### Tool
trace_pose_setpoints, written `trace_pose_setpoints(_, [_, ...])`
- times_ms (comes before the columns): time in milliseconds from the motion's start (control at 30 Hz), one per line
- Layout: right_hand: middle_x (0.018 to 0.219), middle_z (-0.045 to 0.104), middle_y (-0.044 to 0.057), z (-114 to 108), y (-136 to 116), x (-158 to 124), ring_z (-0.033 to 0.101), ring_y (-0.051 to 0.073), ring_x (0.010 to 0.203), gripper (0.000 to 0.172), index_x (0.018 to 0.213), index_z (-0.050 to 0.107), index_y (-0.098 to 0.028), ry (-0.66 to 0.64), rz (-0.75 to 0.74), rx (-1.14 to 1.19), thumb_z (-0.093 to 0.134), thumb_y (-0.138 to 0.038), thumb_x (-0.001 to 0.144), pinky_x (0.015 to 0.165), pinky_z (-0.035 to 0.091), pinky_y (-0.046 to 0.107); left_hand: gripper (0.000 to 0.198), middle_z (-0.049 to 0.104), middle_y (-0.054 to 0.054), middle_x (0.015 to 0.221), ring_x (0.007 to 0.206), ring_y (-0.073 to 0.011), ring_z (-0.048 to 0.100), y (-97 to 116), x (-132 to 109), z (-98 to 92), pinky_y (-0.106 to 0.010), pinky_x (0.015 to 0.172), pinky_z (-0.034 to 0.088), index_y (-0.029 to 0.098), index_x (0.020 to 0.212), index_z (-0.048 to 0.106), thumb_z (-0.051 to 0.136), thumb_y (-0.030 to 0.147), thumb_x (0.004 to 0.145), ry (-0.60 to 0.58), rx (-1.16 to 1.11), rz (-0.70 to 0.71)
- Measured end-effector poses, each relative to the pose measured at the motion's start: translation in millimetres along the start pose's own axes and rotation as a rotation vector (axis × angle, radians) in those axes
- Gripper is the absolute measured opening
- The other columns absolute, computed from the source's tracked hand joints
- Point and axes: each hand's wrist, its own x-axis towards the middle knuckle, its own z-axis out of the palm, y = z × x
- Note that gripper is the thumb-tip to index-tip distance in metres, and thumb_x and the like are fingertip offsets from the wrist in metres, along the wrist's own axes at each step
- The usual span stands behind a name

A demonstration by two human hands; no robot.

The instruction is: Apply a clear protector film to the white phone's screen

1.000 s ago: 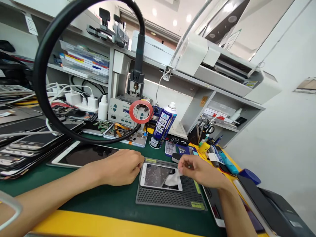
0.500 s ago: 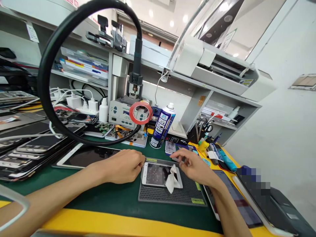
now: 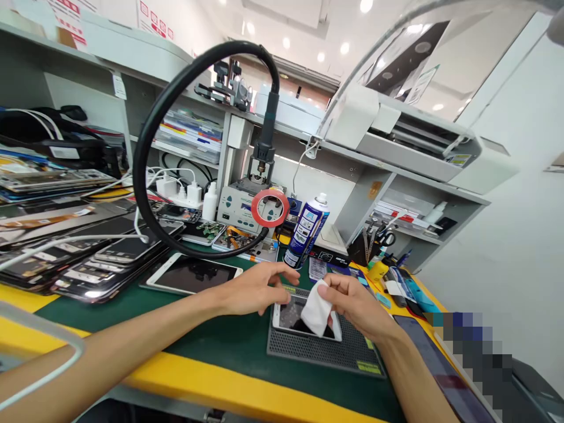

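Observation:
A white-framed smartphone point(image 3: 288, 312) lies face up on a dark perforated mat point(image 3: 308, 349), its screen speckled with spots or reflections. My right hand point(image 3: 355, 302) pinches a white cleaning cloth point(image 3: 316, 311) between thumb and fingers, and the cloth hangs over the right part of the screen. At the phone's upper left corner is my left hand point(image 3: 259, 286), its thumb and fingers apart and holding nothing. Whether its thumb touches the phone I cannot tell. Behind it, on the green surface, lies a white-edged tablet point(image 3: 194, 274).
A blue spray can point(image 3: 305, 232) stands behind the mat, beside a red tape ring point(image 3: 284, 208) and a looping black hose point(image 3: 141, 158). Stacked phone screens point(image 3: 118, 258) fill the left side. Another tablet point(image 3: 434, 358) lies at the right, near my forearm.
My right hand has taken hold of the cloth and lifted part of it. My left hand has opened from a closed pose and reached toward the phone. The camera view has shifted left.

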Motion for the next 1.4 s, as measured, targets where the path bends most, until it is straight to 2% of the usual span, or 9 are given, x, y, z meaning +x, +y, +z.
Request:
trace_pose_setpoints(100, [0.068, 0.067, 0.002, 11.8, -1.5, 0.6, 0.058, 0.014, 0.053, 0.037, 0.083, 0.066, -0.018, -0.063, 0.061, 0.094, 0.078, -0.053, 0.083, 0.05, 0.049, 0.026, 0.06, 0.067, -0.01, 0.121, 0.071, -0.0157, 0.065, 2.5, -0.6, 2.7, -0.026, 0.046, 0.05, 0.019, 0.139, 0.051, 0.061, 0.043, 0.084, -0.113, -0.185, -0.032])
trace_pose_setpoints(167, [0.068, 0.069, 0.003, 17.3, -3.3, 1.5, 0.058, 0.014, 0.052, 0.038, 0.086, 0.071, -0.016, -0.039, 0.071, 0.078, 0.081, -0.052, 0.08, 0.049, 0.049, 0.025, 0.061, 0.069, -0.006, 0.105, 0.063, -0.0137, 0.061, 3.2, -0.9, 5.6, -0.024, 0.042, 0.046, 0.019, 0.134, 0.055, 0.069, 0.048, 0.082, -0.155, -0.273, -0.055])
trace_pose_setpoints(300, [0.073, 0.072, 0.004, 24.5, -5.7, 3.7, 0.056, 0.012, 0.052, 0.038, 0.088, 0.078, -0.015, 0.085, 0.022, -0.027, 0.077, -0.053, 0.083, 0.051, 0.046, 0.025, 0.034, 0.053, 0.006, 0.058, 0.043, -0.0075, 0.041, 1.3, 0.6, 13.4, -0.02, 0.038, 0.032, 0.017, 0.096, 0.068, 0.074, 0.047, 0.08, -0.165, -0.359, -0.085])
trace_pose_setpoints(400, [0.071, 0.07, 0.003, 27.7, -6.1, 3.8, 0.054, 0.011, 0.052, 0.037, 0.089, 0.08, -0.017, 0.167, -0.018, -0.063, 0.075, -0.053, 0.086, 0.051, 0.044, 0.024, 0.033, 0.044, 0.008, 0.047, 0.041, -0.0058, 0.035, -2.7, 2.7, 17.0, -0.02, 0.04, 0.027, 0.017, 0.071, 0.062, 0.07, 0.046, 0.084, -0.114, -0.394, -0.087])
trace_pose_setpoints(600, [0.066, 0.069, 0.002, 27.8, -7.4, -0.9, 0.054, 0.011, 0.052, 0.032, 0.093, 0.08, -0.018, 0.194, -0.102, 0.006, 0.071, -0.049, 0.091, 0.052, 0.046, 0.023, 0.022, 0.049, 0.007, 0.043, 0.035, -0.007, 0.035, -4.3, 1.8, 12.9, -0.019, 0.034, 0.026, 0.017, 0.078, 0.068, 0.068, 0.038, 0.085, -0.096, -0.413, -0.114])
trace_pose_setpoints(767, [0.096, 0.076, 0.013, 20.3, -4.8, -3.7, 0.07, 0.022, 0.074, 0.039, 0.109, 0.078, -0.018, 0.143, -0.194, 0.27, 0.06, -0.051, 0.098, 0.054, 0.05, 0.027, 0.018, 0.053, 0.006, 0.046, 0.036, -0.0085, 0.041, -2.6, 2.5, 13.1, -0.018, 0.033, 0.034, 0.016, 0.089, 0.072, 0.062, 0.022, 0.075, -0.031, -0.444, -0.102])
trace_pose_setpoints(967, [0.109, 0.071, 0.01, 25.8, -0.5, -3.1, 0.068, 0.022, 0.085, 0.051, 0.132, 0.064, -0.022, -0.04, -0.05, 0.115, 0.079, -0.04, 0.087, 0.059, 0.052, 0.027, 0.033, 0.059, 0.006, 0.054, 0.035, -0.0073, 0.042, -9.3, 7.3, 15.8, -0.019, 0.033, 0.037, 0.017, 0.096, 0.067, 0.054, 0.019, 0.066, 0.127, -0.494, -0.072])
trace_pose_setpoints(1233, [0.083, 0.072, 0.005, 41.2, 0.3, 2.1, 0.064, 0.016, 0.069, 0.031, 0.115, 0.073, -0.017, 0.043, -0.099, 0.03, 0.067, -0.041, 0.095, 0.056, 0.049, 0.024, 0.014, 0.06, 0.007, 0.057, 0.04, -0.0069, 0.045, -5.3, 4.0, 17.2, -0.018, 0.037, 0.037, 0.019, 0.087, 0.059, 0.063, 0.02, 0.074, 0.177, -0.459, -0.008])
trace_pose_setpoints(1400, [0.072, 0.07, 0.005, 40.1, -1.8, 2.5, 0.058, 0.013, 0.055, 0.035, 0.094, 0.076, -0.016, 0.09, -0.073, 0.047, 0.059, -0.046, 0.097, 0.054, 0.047, 0.026, 0.015, 0.058, 0.006, 0.054, 0.04, -0.0072, 0.043, -4.4, 2.2, 16.9, -0.019, 0.039, 0.036, 0.019, 0.083, 0.06, 0.068, 0.032, 0.082, 0.155, -0.448, -0.02])
